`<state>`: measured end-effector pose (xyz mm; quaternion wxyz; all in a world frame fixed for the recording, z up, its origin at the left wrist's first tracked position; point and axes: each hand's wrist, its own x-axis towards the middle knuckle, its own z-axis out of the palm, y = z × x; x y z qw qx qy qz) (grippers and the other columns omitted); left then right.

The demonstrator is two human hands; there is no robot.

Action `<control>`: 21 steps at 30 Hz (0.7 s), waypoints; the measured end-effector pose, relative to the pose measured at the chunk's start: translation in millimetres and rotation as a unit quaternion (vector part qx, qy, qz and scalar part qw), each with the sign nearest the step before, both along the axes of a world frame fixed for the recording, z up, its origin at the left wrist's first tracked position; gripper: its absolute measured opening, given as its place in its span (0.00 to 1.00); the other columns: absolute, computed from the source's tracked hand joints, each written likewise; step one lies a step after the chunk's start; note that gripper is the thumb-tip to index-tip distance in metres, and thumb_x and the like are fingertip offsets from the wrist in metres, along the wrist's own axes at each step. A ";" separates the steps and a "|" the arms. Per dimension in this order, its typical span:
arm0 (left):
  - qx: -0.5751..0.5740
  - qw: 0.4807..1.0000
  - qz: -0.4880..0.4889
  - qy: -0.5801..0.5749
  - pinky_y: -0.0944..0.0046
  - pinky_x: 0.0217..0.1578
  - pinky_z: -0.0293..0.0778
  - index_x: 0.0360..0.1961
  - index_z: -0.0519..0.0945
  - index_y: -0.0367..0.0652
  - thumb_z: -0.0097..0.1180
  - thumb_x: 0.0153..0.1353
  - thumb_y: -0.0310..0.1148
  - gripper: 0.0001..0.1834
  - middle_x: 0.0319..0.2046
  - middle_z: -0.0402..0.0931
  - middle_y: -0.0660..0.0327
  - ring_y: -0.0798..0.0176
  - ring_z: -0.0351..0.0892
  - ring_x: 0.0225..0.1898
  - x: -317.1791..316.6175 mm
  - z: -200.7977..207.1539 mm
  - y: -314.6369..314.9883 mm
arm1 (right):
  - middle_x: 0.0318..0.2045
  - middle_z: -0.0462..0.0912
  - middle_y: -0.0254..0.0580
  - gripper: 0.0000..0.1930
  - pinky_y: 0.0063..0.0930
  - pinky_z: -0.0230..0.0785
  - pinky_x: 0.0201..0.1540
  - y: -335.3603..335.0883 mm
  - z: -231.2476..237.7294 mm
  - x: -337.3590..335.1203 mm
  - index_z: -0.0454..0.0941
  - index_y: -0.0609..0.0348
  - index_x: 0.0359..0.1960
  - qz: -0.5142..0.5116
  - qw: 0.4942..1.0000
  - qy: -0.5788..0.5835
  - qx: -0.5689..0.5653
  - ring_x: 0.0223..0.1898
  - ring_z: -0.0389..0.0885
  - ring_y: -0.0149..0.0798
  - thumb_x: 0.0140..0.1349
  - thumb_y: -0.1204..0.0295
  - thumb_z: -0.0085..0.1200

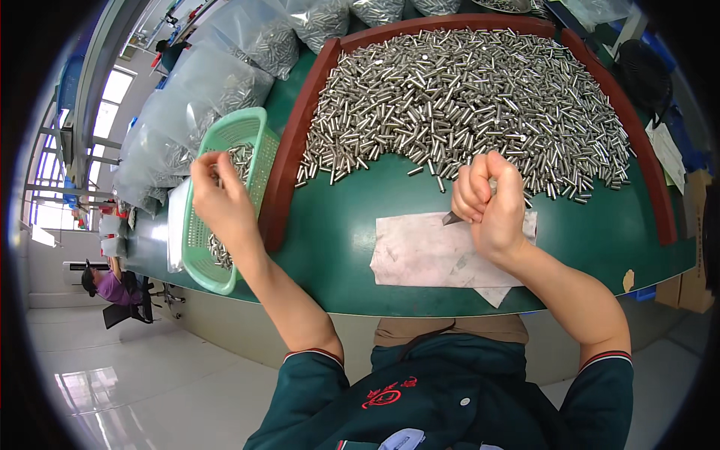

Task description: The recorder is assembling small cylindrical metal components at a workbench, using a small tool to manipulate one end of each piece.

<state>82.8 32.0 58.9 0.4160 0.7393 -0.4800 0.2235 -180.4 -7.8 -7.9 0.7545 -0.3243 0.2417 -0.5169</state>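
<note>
My left hand [223, 204] is above a light green plastic basket [196, 251] that holds small metal pins. Its thumb and fingers curve into a ring with the tips close together, and I cannot make out what is between them. Closed in a fist, my right hand [491, 202] grips a dark pointed tool [451, 218], whose tip sticks out on the left side; the rest is hidden in the fist. This hand is over a stained pale cloth [420, 251] on the green table. Beyond it spreads a large heap of shiny metal pins [465, 105].
A dark red wooden border [296, 142] curves around the heap. Clear bags of pins [225, 79] stand at the far left. A black fan-like object [643, 75] and papers [666, 154] are at the right. Another person [124, 285] sits far left.
</note>
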 end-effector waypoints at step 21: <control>0.242 0.953 -0.179 -0.040 0.55 0.25 0.66 0.18 0.73 0.36 0.61 0.40 0.29 0.10 0.17 0.71 0.53 0.51 0.71 0.24 -68.6 -67.7 -29.9 | 0.07 0.53 0.30 0.18 0.18 0.41 0.11 -2.5 -0.2 -0.7 0.52 0.54 0.10 -0.005 1.000 -0.022 0.014 0.10 0.46 0.23 0.58 0.66 0.29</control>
